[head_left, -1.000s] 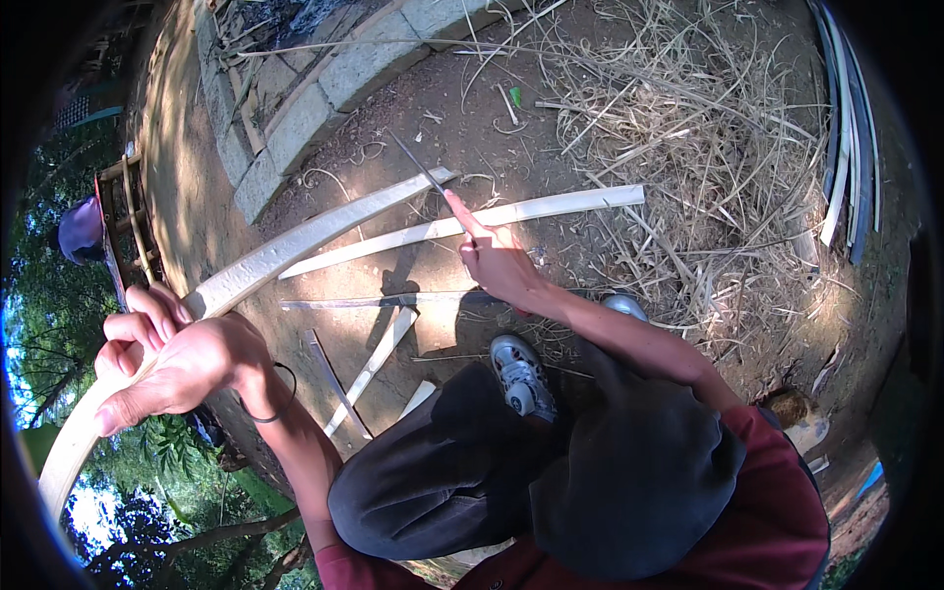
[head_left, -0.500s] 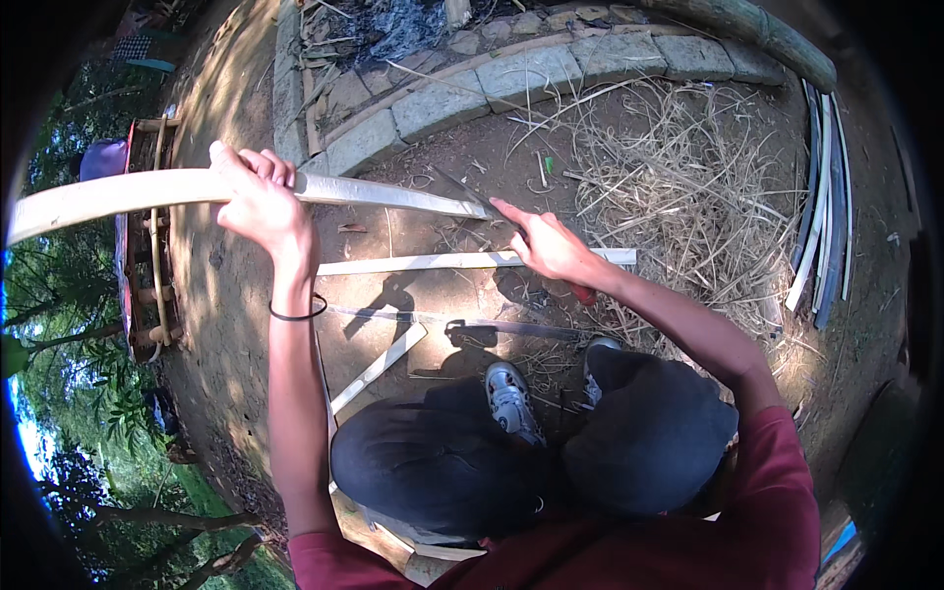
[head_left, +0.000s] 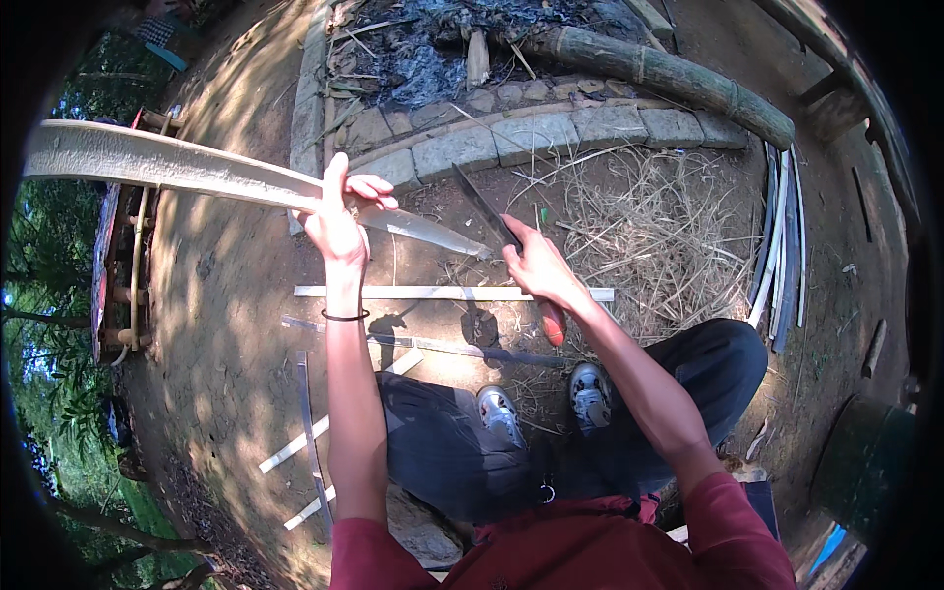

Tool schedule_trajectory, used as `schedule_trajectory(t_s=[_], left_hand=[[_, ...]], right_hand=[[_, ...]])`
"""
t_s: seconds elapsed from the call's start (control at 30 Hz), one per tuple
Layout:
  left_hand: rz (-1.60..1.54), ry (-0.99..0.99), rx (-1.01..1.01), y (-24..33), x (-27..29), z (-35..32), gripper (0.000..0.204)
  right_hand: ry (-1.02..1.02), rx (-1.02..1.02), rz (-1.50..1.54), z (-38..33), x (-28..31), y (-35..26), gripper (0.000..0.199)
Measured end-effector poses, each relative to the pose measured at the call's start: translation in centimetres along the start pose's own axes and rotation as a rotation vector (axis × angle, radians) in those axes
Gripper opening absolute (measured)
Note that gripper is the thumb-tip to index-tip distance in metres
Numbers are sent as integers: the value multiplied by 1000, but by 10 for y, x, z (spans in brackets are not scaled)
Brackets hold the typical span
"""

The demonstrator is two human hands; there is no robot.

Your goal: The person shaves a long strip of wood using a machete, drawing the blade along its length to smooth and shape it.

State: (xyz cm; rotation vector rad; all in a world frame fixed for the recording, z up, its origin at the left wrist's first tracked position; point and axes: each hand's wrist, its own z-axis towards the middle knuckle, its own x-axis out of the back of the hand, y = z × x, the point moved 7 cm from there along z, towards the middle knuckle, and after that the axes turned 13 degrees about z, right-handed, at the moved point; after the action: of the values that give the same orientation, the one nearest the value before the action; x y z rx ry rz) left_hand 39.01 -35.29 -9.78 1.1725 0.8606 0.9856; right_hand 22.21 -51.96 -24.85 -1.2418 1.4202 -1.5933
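A long, pale bamboo strip (head_left: 187, 165) crosses in front of me from the far left, its narrower end slanting down toward the middle. My left hand (head_left: 334, 221) holds it loosely, with thumb and fingertips showing above the strip. My right hand (head_left: 539, 264) is closed around a knife (head_left: 480, 205). Its dark blade points up and away to the left, and the red-orange butt of the handle (head_left: 553, 324) sticks out below my palm. The blade stands apart from the strip, close to its narrow end.
Split strips (head_left: 442, 293) lie on the dirt by my shoes. A heap of shavings (head_left: 654, 236) spreads to the right, beside a bundle of long strips (head_left: 777, 246). Beyond runs a stone border (head_left: 536, 138) around an ash pit (head_left: 423, 54), with a thick bamboo pole (head_left: 659, 74) across it.
The strip has rolled so more of its broad face shows, and its narrow end has dropped. The knife now points up and away, its blade clear of the strip. My view has also shifted.
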Motion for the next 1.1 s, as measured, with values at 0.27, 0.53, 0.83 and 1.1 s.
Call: schedule_trajectory(t_s=[0.27, 0.53, 0.83, 1.1], left_hand=[[106, 187, -30, 5, 11, -44, 38], [148, -225, -88, 9, -22, -48, 50], [135, -241, -144, 10, -13, -42, 50], [240, -292, -151, 12, -36, -60, 48]], right_hand=[[207, -103, 192, -58, -73, 46, 60], [268, -157, 77, -70, -86, 75, 66], [223, -237, 239, -63, -90, 67, 68], [290, -205, 327, -61, -77, 68, 68]])
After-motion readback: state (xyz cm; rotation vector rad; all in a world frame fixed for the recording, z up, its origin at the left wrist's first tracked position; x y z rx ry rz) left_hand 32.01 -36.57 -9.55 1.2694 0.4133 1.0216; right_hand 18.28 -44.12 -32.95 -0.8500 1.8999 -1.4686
